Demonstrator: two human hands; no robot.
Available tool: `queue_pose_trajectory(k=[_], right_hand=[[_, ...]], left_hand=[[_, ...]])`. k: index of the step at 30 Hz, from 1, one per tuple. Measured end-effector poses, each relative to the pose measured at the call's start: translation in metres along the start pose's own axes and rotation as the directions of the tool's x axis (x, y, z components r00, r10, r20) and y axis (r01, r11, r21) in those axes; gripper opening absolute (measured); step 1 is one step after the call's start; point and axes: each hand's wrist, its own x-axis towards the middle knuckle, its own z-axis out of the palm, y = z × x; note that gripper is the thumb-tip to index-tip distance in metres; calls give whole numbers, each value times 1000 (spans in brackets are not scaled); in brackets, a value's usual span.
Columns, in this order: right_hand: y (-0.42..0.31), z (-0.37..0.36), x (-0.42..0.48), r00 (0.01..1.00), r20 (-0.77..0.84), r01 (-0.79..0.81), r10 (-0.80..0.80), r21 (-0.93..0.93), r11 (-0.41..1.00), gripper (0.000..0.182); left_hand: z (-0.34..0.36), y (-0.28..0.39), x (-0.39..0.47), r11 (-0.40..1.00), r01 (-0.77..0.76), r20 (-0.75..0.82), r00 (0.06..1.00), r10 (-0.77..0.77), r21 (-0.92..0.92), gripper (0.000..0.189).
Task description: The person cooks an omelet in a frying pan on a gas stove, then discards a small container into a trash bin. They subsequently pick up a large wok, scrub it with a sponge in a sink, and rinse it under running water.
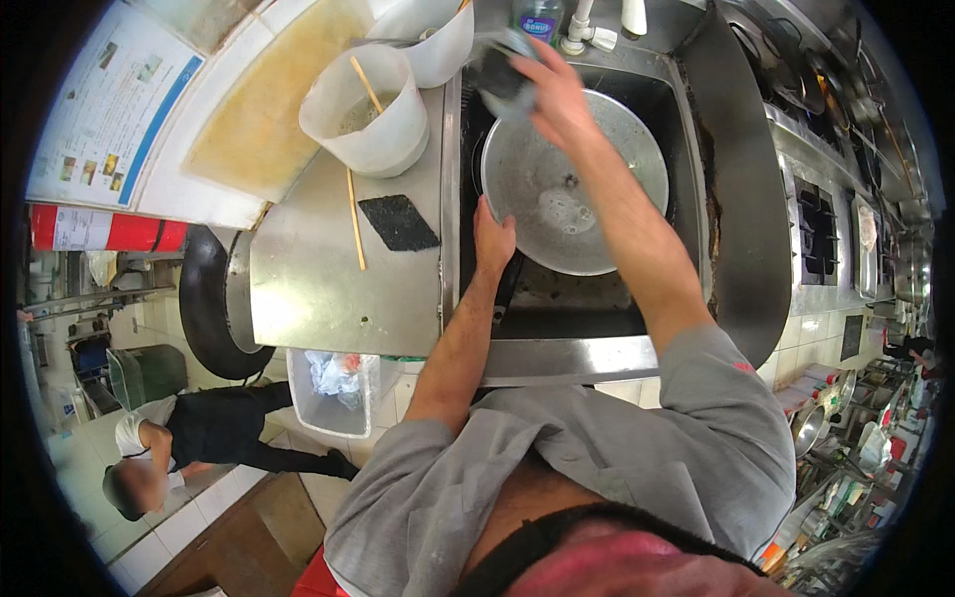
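Note:
A wide round metal bowl [634,149] sits in the sink [589,313], with suds and a little liquid in its bottom. My left hand [495,237] holds the bowl's near-left rim. Close under that hand, a dark handle [509,287] slants down into the sink; what it belongs to is mostly hidden. Above the bowl's far-left rim, my right hand [556,89] grips a blurred container [507,74], partly clear and partly black. Motion blur hides whether the black part is a scouring pad inside it. A flat black scouring pad [398,222] lies on the steel counter left of the sink.
On the counter stand a white plastic tub [365,142] with a stick in it and a second tub [436,52]. Behind the sink are a soap bottle [539,19] and a tap [586,30]. Stove burners [815,231] lie right; a person [216,433] stands left.

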Motion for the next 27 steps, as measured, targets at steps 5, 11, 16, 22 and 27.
queue_pose_trajectory(k=[5,11,16,22,27], right_hand=[[9,117,67,968,202,198,-151,-239,951,48],[5,-34,116,888,-37,175,-459,-895,410,42],[-2,-172,136,749,-415,-269,-517,-903,334,44],[-18,-237,176,918,-262,-388,297,-443,809,40],[-12,-231,168,976,-183,-173,115,-340,924,51]], left_hand=[[-10,16,-13,958,-253,62,967,246,135,52],[-37,46,-2,972,-233,193,952,236,-37,39],[-32,100,24,944,-313,266,906,330,-106,32],[31,189,71,896,-256,439,801,406,-362,32],[69,236,101,807,62,510,802,310,-588,31]])
